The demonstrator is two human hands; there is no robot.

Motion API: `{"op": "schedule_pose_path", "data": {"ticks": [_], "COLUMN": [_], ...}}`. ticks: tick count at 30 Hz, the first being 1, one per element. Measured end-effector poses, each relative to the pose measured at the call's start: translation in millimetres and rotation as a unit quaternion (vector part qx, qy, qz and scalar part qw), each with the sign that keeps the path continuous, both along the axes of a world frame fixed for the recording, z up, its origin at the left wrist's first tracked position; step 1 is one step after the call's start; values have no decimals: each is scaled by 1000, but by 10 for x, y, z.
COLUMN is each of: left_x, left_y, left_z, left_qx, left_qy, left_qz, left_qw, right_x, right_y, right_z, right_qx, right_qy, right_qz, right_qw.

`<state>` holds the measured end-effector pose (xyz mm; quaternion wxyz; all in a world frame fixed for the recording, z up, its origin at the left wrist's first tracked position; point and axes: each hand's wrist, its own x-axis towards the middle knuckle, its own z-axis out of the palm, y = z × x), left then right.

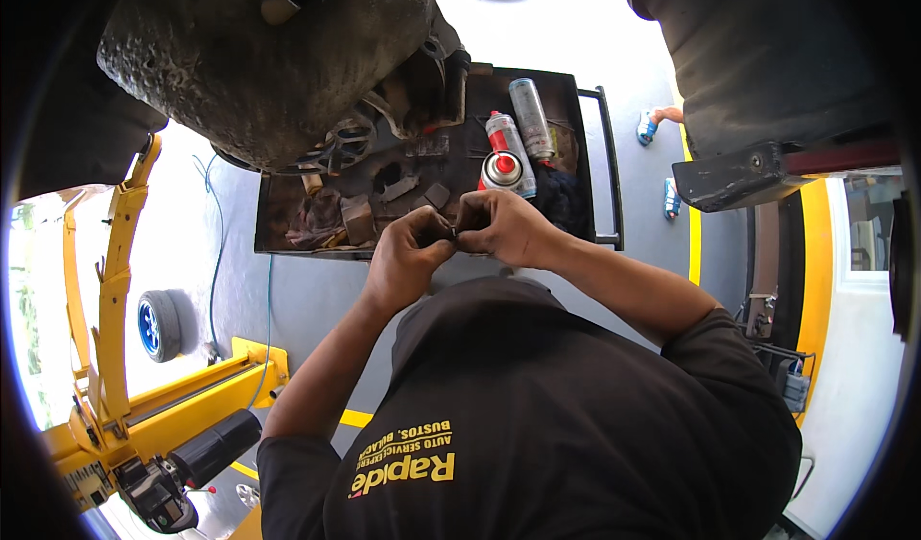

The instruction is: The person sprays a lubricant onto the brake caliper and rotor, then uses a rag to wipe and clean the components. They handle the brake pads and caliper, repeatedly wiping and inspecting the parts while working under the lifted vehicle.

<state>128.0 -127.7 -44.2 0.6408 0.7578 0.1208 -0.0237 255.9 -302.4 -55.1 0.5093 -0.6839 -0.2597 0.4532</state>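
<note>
A small dark piece (455, 234) sat between the fingertips of both hands, just in front of the chest and near the close edge of a dark metal tray (278, 216). The left hand (406, 254) pinched it from the left with curled fingers; the right hand (508, 229) pinched it from the right. Mostly covered by fingers, the piece showed too little to tell its long axis or which way it pointed. In the tray, an upright spray can (503, 168) with a red nozzle stood beside a silver can (531, 118), while a blocky brown piece (358, 221) lay beside a crumpled rag (317, 220) farther left.
</note>
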Motion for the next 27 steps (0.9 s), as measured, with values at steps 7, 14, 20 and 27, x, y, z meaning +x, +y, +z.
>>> {"op": "schedule_pose_path", "data": {"ticks": [7, 14, 20, 27], "left_x": [133, 281, 478, 401], "left_y": [111, 82, 62, 162], "left_z": [-13, 13, 22, 31], "left_qx": [0, 128, 63, 54], "left_qy": [19, -25, -35, -50], "left_qz": [4, -42, -147, -267], "left_qw": [1000, 991, 987, 961], "right_x": [-43, 125, 163, -195], "right_y": [-73, -201, -335, -322], "right_z": [184, 298, 204, 188], "right_qx": [51, -5, 0, 0], "right_qy": [-271, -248, -115, -347], "right_qz": [-35, 18, -21, -49], "right_qw": [961, 969, 993, 937]}}
